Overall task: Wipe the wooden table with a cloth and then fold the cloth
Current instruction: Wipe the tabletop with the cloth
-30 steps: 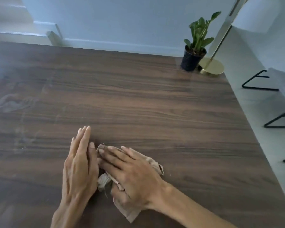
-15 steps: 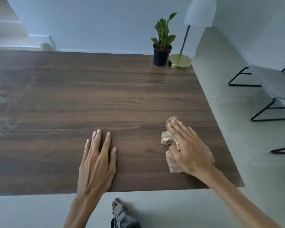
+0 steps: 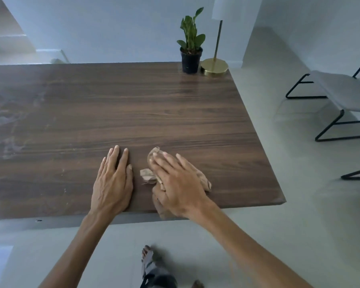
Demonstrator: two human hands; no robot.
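A crumpled beige cloth (image 3: 146, 174) lies near the front edge of the dark wooden table (image 3: 133, 113). My right hand (image 3: 176, 181) presses flat on top of it and covers most of it; cloth shows at the fingertips, to the left and at the right side. My left hand (image 3: 112, 181) rests flat on the bare wood just left of the cloth, fingers together, holding nothing. Pale smears mark the table's left part.
A potted plant (image 3: 191, 44) and a brass-based lamp (image 3: 214, 66) stand at the table's far right corner. A grey chair (image 3: 345, 94) with black legs is on the floor to the right. My foot (image 3: 149, 265) shows below the table's front edge.
My right hand slid the cloth out to the right near the table's edge, then back left toward my left hand. The left hand stayed flat on the wood. The view pulled back.
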